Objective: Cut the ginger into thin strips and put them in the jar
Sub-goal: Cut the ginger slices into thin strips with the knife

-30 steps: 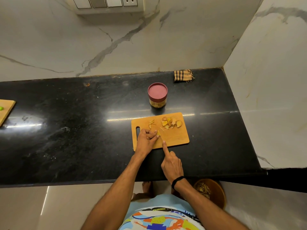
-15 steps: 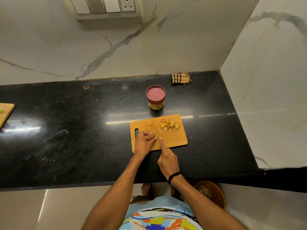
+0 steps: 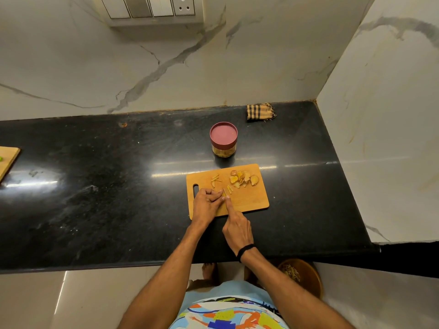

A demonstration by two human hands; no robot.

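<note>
A wooden cutting board (image 3: pixel 251 200) lies on the black counter. A pile of ginger slices (image 3: pixel 243 179) sits at its far right, and a few thin ginger strips (image 3: pixel 215 180) lie at its far left. My left hand (image 3: pixel 206 205) pinches a small ginger piece near the board's handle hole. My right hand (image 3: pixel 237 227) is closed in a knife grip, its index finger stretched forward and touching my left fingertips; the blade is hidden under the finger. Two more cut strips (image 3: pixel 229 188) lie just beyond my fingers. The jar (image 3: pixel 223 138), with its maroon lid on, stands behind the board.
A checked cloth (image 3: pixel 260 112) lies at the back wall. Another wooden board (image 3: pixel 8 160) pokes in at the counter's left edge. A brown bowl with scraps (image 3: pixel 303 276) sits on the floor below the counter's right end. A marble wall closes off the right side.
My right hand has moved forward and left until its index finger meets my left fingertips. Fresh strips now lie just beyond my fingers. The left hand stayed in place.
</note>
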